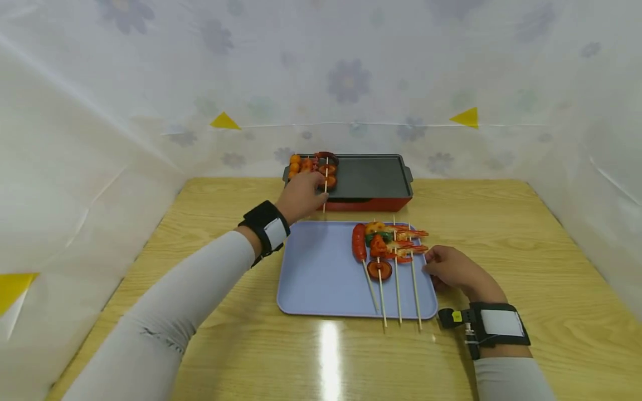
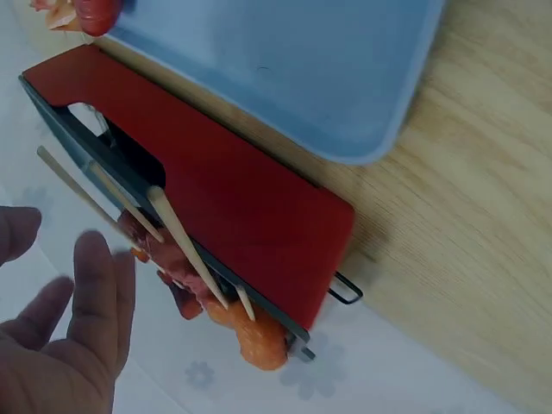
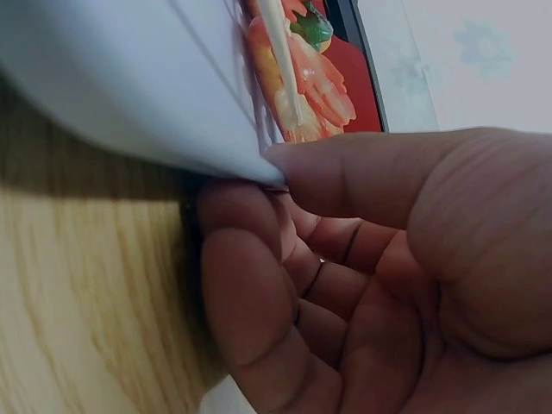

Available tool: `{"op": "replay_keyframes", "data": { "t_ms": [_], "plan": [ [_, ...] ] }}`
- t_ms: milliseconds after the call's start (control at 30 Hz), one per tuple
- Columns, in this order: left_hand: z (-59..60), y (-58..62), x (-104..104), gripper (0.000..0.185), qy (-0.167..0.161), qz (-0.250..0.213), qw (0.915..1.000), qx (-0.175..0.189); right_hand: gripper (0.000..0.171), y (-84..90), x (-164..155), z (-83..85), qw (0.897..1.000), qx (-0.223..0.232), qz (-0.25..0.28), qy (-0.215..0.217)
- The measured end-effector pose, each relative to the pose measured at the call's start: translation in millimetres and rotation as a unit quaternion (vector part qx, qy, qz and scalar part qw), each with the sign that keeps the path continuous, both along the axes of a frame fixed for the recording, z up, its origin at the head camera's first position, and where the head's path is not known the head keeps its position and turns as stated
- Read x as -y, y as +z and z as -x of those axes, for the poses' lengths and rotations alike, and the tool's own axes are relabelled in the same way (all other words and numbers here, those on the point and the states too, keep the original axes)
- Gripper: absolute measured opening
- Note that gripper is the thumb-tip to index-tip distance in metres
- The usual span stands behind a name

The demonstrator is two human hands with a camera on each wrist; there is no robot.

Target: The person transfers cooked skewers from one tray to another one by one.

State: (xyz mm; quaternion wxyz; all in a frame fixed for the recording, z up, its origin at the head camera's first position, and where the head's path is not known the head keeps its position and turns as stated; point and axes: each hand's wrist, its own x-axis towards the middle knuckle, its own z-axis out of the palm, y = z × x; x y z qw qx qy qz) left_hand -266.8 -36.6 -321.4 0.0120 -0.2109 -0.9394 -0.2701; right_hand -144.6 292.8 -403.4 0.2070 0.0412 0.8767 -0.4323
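My left hand (image 1: 301,195) is over the left end of the grill, close to a mushroom skewer (image 1: 329,182). Its fingers (image 2: 95,289) and thumb are spread apart in the left wrist view, with no stick between them. At the right side, my right hand (image 1: 453,270) pinches the rim of the lavender-blue tray (image 1: 316,273) between thumb and curled fingers. On that tray lie a sausage skewer (image 1: 359,242), a mixed skewer with a mushroom slice (image 1: 379,270), and shrimp skewers (image 1: 401,245) beside my right fingertips.
Behind the tray stands a red grill (image 1: 391,205) with a dark plate (image 1: 371,172) and side handles. Orange ball skewers (image 1: 294,166) and other skewers sit at its left end. A flower-patterned sheet (image 1: 348,83) hangs behind the wooden table (image 1: 241,345).
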Motion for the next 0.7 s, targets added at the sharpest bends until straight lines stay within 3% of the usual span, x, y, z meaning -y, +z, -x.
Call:
{"op": "replay_keyframes", "data": {
  "t_ms": [133,233,467,600,700],
  "plan": [
    [4.0,-1.4,-12.4,0.057,0.017,0.017,0.9997,0.007,0.016,0.7,0.4,-0.5,1.0,0.002,0.005,0.001],
    [3.7,-3.2,-17.2,0.061,0.024,0.02,0.9995,0.012,0.015,0.0,2.2,-0.1,1.0,-0.002,0.014,0.002],
    [7.5,-12.0,-12.9,0.043,0.016,0.062,0.9979,-0.009,0.015,-2.0,9.5,0.2,1.0,0.005,0.021,-0.004],
    [15.0,-12.8,-12.2,0.039,0.02,0.086,0.996,0.015,0.014,-2.3,11.1,1.8,1.0,0.0,0.016,-0.003],
    [19.4,-10.3,-14.2,0.019,0.031,0.092,0.9944,0.041,0.014,-3.1,12.6,2.9,1.0,-0.001,0.017,-0.003]
  ]
}}
